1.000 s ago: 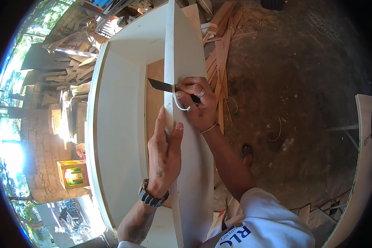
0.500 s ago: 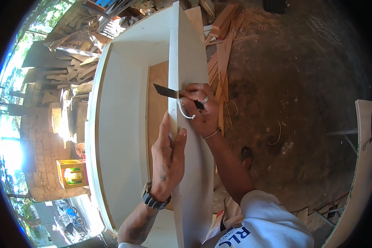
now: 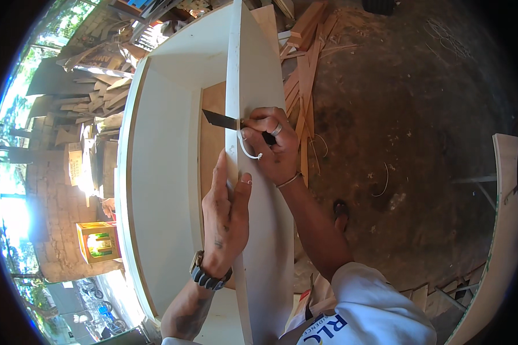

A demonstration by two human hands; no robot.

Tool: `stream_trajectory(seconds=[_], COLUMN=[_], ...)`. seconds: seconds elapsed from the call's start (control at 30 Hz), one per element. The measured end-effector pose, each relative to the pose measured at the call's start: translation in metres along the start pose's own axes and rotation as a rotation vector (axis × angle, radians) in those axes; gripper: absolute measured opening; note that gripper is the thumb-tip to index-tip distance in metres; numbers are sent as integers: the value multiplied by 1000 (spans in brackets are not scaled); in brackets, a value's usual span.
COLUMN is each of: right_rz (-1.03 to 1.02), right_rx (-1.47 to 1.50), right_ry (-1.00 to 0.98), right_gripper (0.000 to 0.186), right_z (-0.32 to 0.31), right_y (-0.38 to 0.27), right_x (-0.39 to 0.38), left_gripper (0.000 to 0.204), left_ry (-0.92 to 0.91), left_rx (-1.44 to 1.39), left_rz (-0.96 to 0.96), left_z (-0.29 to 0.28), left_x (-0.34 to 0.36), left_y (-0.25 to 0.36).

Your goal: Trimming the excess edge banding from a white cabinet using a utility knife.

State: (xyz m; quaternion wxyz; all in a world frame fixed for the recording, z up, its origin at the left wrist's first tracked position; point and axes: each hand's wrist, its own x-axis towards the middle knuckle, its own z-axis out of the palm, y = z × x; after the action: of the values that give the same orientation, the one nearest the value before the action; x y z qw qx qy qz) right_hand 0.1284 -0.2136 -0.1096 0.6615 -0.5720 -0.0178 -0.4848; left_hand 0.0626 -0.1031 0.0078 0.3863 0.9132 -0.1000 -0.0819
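Observation:
My right hand [image 3: 274,144] grips a utility knife; its dark blade [image 3: 218,119] lies across the narrow top edge of a white panel [image 3: 265,218], the tip reaching past the edge to the left. Just below the blade, a thin white strip [image 3: 247,150] curls away from the edge, still attached near the blade. Closer to me, my left hand [image 3: 227,215] straddles the same edge, fingers along the left face and thumb on the right. The panel forms the right side of a white open cabinet [image 3: 164,161] with a brown back board. The knife's handle is mostly hidden in my fist.
Loose wooden strips [image 3: 307,75] lie beyond the panel on the dark floor [image 3: 397,115]. At far right stands a long pale board [image 3: 503,218]. Stacked wood scraps [image 3: 92,100] and a yellow crate [image 3: 98,241] are on the left, near another person's hand [image 3: 108,206].
The whole scene shifts slightly left in the picture as my view moves. My hands, the knife and the curled strip keep nearly the same places on the panel edge.

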Motion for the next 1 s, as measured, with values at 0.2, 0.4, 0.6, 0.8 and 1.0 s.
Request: stream_trajectory(seconds=[0.2, 0.4, 0.6, 0.8, 1.0], right_rz=[-13, -4, -35, -52, -111], right_rx=[-7, 7, 46, 80, 43], right_ry=[21, 11, -27, -67, -49], right_gripper=[8, 8, 6, 6, 10], right_z=[1, 1, 2, 0, 2], right_y=[2, 4, 13, 21, 26], right_x=[3, 6, 18, 23, 29], left_gripper=[53, 52, 52, 51, 50], left_ry=[14, 1, 8, 13, 17], left_rx=[-22, -20, -11, 27, 1], left_rz=[56, 44, 62, 78, 88], left_z=[3, 2, 2, 1, 2], left_x=[3, 2, 3, 3, 1], left_y=[-8, -7, -8, -8, -5])
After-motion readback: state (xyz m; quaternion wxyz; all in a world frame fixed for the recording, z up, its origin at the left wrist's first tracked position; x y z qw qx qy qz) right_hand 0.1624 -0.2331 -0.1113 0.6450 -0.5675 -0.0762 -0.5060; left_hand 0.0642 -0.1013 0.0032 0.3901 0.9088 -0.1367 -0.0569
